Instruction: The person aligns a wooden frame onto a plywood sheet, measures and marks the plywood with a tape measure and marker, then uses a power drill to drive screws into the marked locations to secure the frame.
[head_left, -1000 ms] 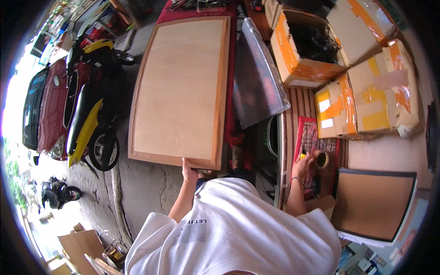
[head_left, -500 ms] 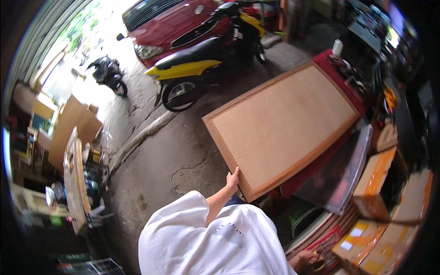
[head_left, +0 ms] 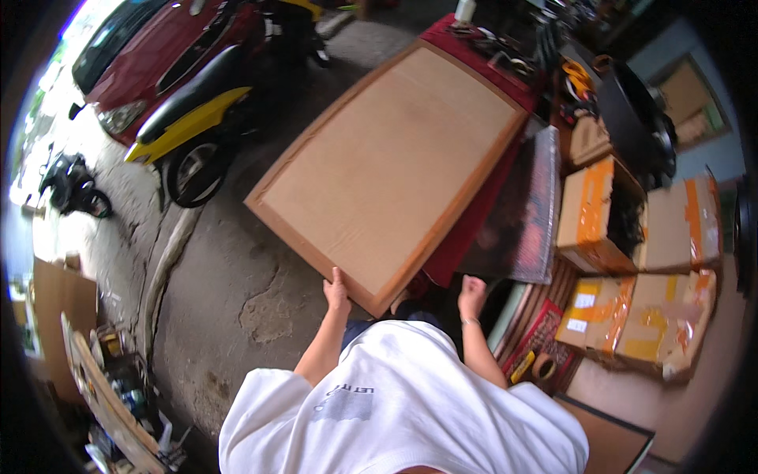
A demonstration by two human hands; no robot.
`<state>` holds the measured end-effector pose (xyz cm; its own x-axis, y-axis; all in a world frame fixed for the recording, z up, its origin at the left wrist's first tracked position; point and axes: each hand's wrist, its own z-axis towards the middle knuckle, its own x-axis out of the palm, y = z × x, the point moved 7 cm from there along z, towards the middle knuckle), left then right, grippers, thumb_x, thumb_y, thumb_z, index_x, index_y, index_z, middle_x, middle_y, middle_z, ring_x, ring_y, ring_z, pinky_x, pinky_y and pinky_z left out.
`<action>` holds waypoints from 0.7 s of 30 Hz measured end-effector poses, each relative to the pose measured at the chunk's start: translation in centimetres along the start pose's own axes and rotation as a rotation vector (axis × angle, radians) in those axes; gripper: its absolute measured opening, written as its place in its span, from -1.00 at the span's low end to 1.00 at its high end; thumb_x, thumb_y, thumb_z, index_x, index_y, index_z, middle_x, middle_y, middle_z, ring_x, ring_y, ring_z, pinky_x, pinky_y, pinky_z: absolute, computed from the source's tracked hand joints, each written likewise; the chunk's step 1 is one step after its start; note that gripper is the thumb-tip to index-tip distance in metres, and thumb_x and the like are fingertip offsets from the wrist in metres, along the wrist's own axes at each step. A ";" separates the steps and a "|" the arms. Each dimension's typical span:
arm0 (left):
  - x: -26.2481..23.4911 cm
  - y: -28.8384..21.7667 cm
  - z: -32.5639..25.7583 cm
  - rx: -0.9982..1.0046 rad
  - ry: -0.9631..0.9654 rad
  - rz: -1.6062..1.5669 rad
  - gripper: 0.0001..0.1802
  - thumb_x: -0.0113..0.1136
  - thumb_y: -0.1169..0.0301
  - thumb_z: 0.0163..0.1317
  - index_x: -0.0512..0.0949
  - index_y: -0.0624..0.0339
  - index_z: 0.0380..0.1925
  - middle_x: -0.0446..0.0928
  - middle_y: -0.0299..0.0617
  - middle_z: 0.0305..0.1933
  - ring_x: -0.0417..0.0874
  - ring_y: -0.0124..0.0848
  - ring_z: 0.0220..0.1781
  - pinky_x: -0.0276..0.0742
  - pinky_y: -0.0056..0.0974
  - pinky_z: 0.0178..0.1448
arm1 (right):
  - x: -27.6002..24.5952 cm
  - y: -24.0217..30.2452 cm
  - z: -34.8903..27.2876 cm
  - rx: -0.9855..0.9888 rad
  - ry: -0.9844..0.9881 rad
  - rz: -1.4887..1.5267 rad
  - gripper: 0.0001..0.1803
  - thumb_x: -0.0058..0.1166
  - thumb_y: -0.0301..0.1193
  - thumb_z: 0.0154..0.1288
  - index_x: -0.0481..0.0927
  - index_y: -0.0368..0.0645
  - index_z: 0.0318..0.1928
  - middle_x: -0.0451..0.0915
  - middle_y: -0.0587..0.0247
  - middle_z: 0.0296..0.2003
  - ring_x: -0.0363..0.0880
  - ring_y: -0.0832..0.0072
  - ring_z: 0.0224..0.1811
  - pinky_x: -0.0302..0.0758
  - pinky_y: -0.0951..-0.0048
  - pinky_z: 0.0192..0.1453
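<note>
Far left of frame: small dark scooter (head_left: 73, 183) on the pavement, cardboard and clutter (head_left: 110, 379) along the lower-left edge. Upper left: red car (head_left: 150, 55), and just right of it a black-and-yellow motorbike (head_left: 197, 118) parked on the concrete floor (head_left: 229, 276). Centre: big flat framed board (head_left: 387, 166), tan panel with a brown wooden rim, tilted diagonally from the lower centre up toward the upper right; its far end lies over a table with a dark red cloth (head_left: 474, 229). Left hand (head_left: 337, 291) at the board's lower edge near the corner, fingers wrapped over the rim, clamped on it. Person's white shirt (head_left: 403, 403) fills the bottom centre. Right hand (head_left: 472, 294) is just right of the board's lower corner, below the red cloth, fingers curled together in a loose fist; can't tell if it touches the board or holds anything. Right of the board: a sheet of clear glossy plastic or glass (head_left: 525, 213) leaning beside the table. Further right: stacked cardboard boxes (head_left: 639, 237) with orange tape, more boxes below them at lower right. Near the lower right: a roll of tape (head_left: 543, 366) on a patterned red mat (head_left: 545, 336), a yellow item just left of it. Upper right: dark round object (head_left: 636, 126), tools scattered on the table's far end.
</note>
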<state>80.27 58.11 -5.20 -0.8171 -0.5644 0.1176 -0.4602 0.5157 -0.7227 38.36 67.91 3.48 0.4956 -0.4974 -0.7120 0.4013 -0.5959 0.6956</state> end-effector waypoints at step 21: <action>0.6 -2.0 -1.8 -0.164 0.016 0.159 -0.24 0.18 0.00 0.27 0.17 0.23 0.29 0.34 -0.19 0.29 0.33 -0.26 0.34 0.21 -0.11 0.38 | 8.5 10.2 31.3 0.126 -0.234 -0.104 -0.50 0.28 0.05 0.08 0.52 -0.10 -0.24 0.60 0.17 -0.32 0.55 0.09 -0.17 0.44 -0.05 -0.09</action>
<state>80.13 57.87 -2.44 -0.8887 -0.4578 0.0225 -0.3742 0.6962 -0.6127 22.59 37.86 1.54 0.2597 -0.5524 -0.7921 0.3348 -0.7179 0.6104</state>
